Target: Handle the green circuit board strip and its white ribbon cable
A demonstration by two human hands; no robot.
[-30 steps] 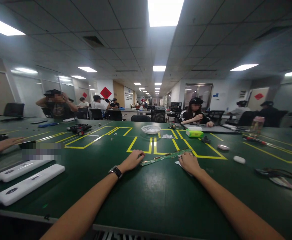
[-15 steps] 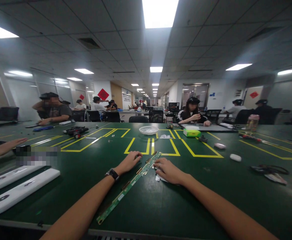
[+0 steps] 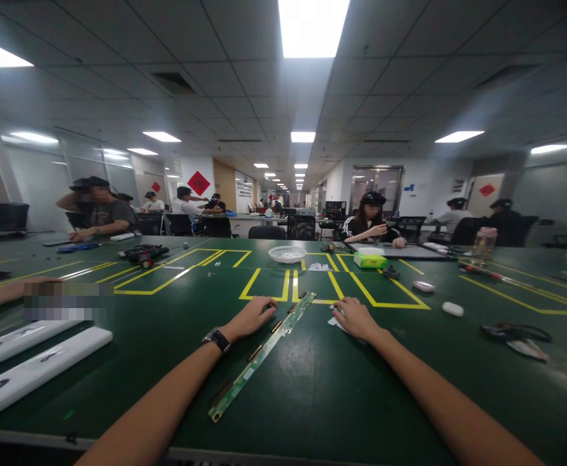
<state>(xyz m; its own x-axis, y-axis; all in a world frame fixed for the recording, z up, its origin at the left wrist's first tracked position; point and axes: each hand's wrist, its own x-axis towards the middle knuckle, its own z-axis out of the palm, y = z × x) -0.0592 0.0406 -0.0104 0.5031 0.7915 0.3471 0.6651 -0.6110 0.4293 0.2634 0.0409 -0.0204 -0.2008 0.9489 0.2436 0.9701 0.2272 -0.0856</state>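
Observation:
A long, narrow green circuit board (image 3: 264,356) lies slantwise on the green table, its near end toward my left forearm. Just left of its far part rests my left hand (image 3: 254,316), fingers loosely bent and holding nothing, a watch on the wrist. On the other side, apart from the board, my right hand (image 3: 355,318) is closed over a crumpled white tissue (image 3: 336,322) against the tabletop. Part of the tissue is hidden under the palm and fingers.
Two long white cases (image 3: 41,372) lie at the left, near another person's hand (image 3: 16,294). Farther back stand a white basket (image 3: 287,254) and a green tissue pack (image 3: 369,260). A small white case (image 3: 453,309) and dark cables (image 3: 516,331) lie at the right.
My right hand has moved right, away from the board, taking the white tissue along. The board's near end has shifted slightly right and away from me. My left hand has hardly moved.

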